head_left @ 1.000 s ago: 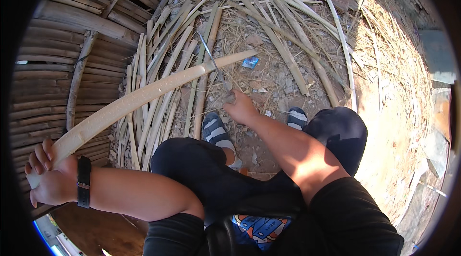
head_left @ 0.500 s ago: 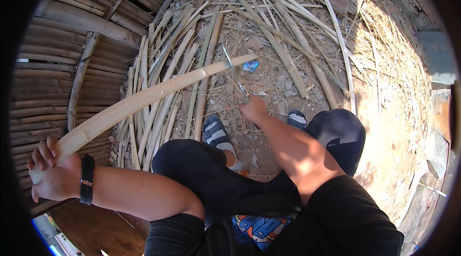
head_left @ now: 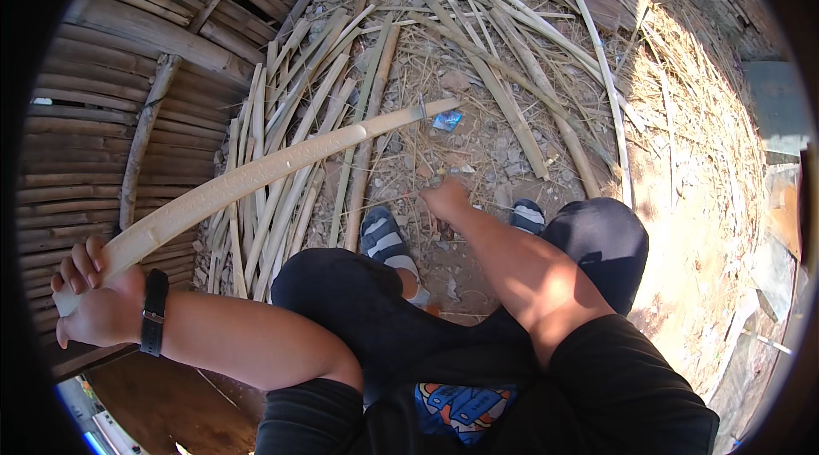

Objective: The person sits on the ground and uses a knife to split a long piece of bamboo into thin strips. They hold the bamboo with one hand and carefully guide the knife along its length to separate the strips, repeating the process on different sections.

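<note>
My left hand (head_left: 95, 306), with a dark watch on its wrist, is wrapped round the near end of a long pale split-bamboo strip (head_left: 247, 178). The strip slants up and away to the right, its far end past my left foot. Over the middle of the ground my right hand (head_left: 447, 201) is closed round the handle of a knife. Its blade (head_left: 421, 105) shows only as a thin, blurred grey line at the strip's far end. The handle is hidden in my fist. Whether the blade touches or cuts the strip I cannot tell.
Several bamboo strips (head_left: 294, 144) lie piled along a bamboo slat wall (head_left: 102, 131) at the left. More strips and poles (head_left: 529, 54) spread across the far ground. Straw (head_left: 682, 88) heaps at the right. A blue wrapper (head_left: 447, 120) lies beyond my sandalled feet (head_left: 386, 237).
The knife has turned: its blade, plainly visible across the strip before, is now a thin blur. My right hand has dropped slightly toward me; my left hand and the strip barely moved.
</note>
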